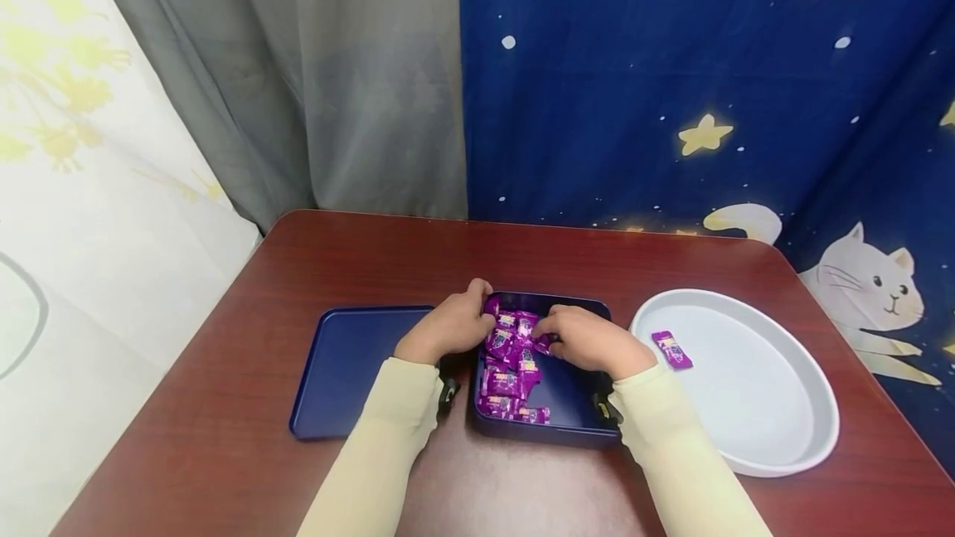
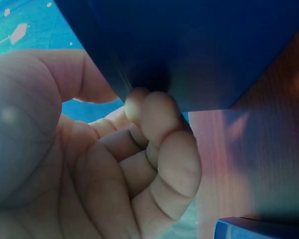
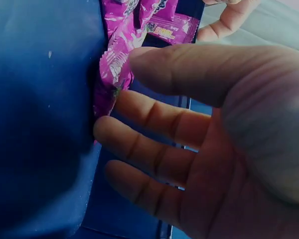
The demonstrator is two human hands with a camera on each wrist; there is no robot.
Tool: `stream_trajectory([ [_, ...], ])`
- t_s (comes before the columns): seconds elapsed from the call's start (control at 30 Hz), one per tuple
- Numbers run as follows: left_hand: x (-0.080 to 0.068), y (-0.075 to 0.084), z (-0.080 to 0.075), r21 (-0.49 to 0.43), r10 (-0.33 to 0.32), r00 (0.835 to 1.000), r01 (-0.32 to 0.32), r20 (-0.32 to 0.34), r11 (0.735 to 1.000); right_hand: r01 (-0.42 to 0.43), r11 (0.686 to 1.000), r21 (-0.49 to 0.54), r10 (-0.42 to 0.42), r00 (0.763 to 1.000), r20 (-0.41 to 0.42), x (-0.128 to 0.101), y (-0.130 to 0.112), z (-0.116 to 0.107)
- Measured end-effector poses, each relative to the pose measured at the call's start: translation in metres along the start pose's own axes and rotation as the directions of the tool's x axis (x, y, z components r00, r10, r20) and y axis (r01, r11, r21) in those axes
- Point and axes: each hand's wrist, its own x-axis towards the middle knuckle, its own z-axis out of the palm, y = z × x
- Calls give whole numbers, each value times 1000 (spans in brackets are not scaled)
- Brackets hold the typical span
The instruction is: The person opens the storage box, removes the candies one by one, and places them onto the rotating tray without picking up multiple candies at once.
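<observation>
the right hand (image 1: 589,342) pinches a purple foil candy packet (image 1: 542,344) inside the dark blue rectangular tin (image 1: 567,429) near the table's front edge, while the left hand (image 1: 451,328) curls on its left wall.

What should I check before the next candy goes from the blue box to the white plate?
1. Box open: ok. The blue box has its lid off, lying flat beside it.
2. Box steady: ok. The left hand holds its left wall with curled fingers.
3. Grip on a candy: cannot tell. The right hand touches the purple candies, thumb and fingers on a wrapper, but no firm pinch shows.
4. Room on the white plate: ok. Only one candy lies there.
5. Path from box to plate: ok. Nothing stands between them.
</observation>
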Motion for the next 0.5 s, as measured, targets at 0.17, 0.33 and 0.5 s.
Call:
stream_trajectory([
  [0.17,-1,0,0,6,-4,1000,4,-2,1000,-49,999,6,49,998,35,0,-1,0],
  [0.33,0,1,0,4,-14,1000,14,-1,1000,-114,993,16,113,992,57,0,-1,0],
  [0.5,2,1,0,7,-19,1000,19,-1,1000,-163,986,14,162,985,66,-1,1,0],
])
